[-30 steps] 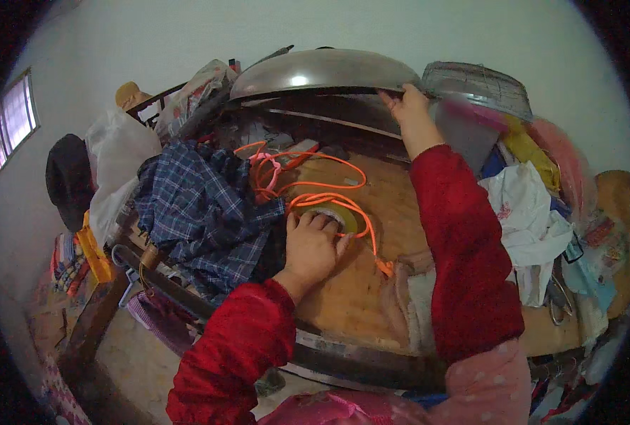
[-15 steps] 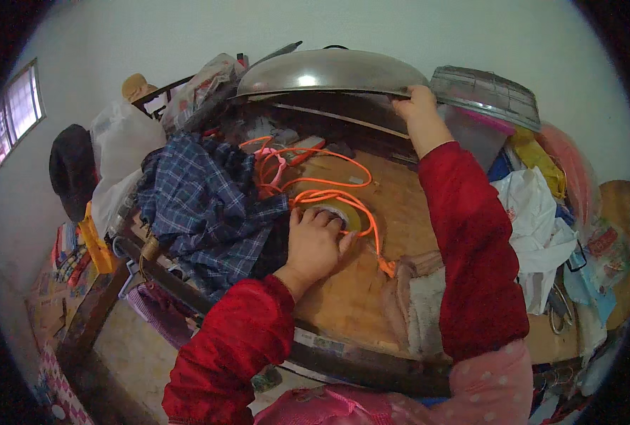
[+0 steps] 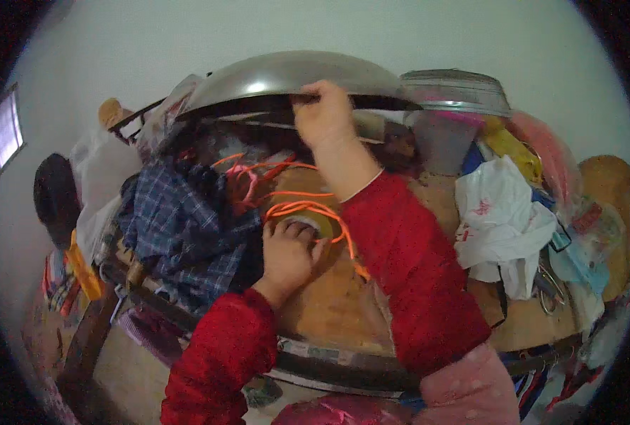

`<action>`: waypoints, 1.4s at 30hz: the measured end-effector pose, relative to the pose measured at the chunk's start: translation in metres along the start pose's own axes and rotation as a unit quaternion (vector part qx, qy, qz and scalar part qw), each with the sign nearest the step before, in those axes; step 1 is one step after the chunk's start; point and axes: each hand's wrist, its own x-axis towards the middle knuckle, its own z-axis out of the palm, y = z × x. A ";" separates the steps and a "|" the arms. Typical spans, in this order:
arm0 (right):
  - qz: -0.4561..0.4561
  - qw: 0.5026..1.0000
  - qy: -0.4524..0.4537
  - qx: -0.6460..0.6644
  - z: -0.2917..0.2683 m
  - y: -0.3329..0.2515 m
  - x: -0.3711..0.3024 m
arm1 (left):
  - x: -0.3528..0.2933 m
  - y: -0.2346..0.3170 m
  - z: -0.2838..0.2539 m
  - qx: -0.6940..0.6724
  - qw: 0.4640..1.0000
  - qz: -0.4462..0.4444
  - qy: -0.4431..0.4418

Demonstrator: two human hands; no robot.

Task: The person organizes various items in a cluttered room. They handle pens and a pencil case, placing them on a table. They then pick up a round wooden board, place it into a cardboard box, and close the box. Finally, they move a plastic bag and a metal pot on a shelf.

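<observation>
My right hand (image 3: 325, 117) grips the near rim of a large domed metal pan or lid (image 3: 286, 73), its hollow side down and its near edge raised. What lies under the dome is mostly in shadow. My left hand (image 3: 286, 256) rests lower on the wooden board, fingers curled over a yellowish ring that looks like a roll of tape (image 3: 323, 225). Loops of orange cord (image 3: 297, 207) lie over and around the ring. A crumpled dark blue plaid shirt (image 3: 180, 219) sits just left of that hand. My right forearm hides part of the cord and board.
At the right stand a clear lidded container (image 3: 456, 92), a white plastic bag (image 3: 502, 212) and scissors (image 3: 550, 283). A yellow bag (image 3: 509, 149) lies behind them. White bags (image 3: 106, 159) and a dark cap (image 3: 54, 198) are at the left. A dark edge (image 3: 343, 372) borders the table.
My right hand has moved left along the rim, from its right end toward its middle, and the dome has shifted left. My left hand stays at the ring. The whole view has shifted slightly.
</observation>
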 end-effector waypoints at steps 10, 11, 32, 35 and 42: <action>0.063 0.929 0.027 0.364 0.098 -0.070 -0.097 | 0.000 -0.002 -0.007 -0.234 0.969 -0.069 -0.025; 0.059 0.928 0.017 0.368 0.098 -0.072 -0.101 | 0.002 -0.002 -0.005 -0.238 0.969 -0.066 -0.031; 0.307 0.893 -0.330 0.016 0.002 -0.094 -0.285 | -0.084 0.020 -0.188 -0.783 0.491 -0.254 0.284; 0.102 0.850 -0.462 -0.234 -0.058 -0.111 -0.311 | -0.122 -0.022 -0.174 -0.592 0.752 -0.229 0.174; -0.026 0.772 -0.272 -0.574 -0.200 -0.136 -0.299 | -0.137 -0.062 -0.161 -0.723 0.439 -0.435 0.308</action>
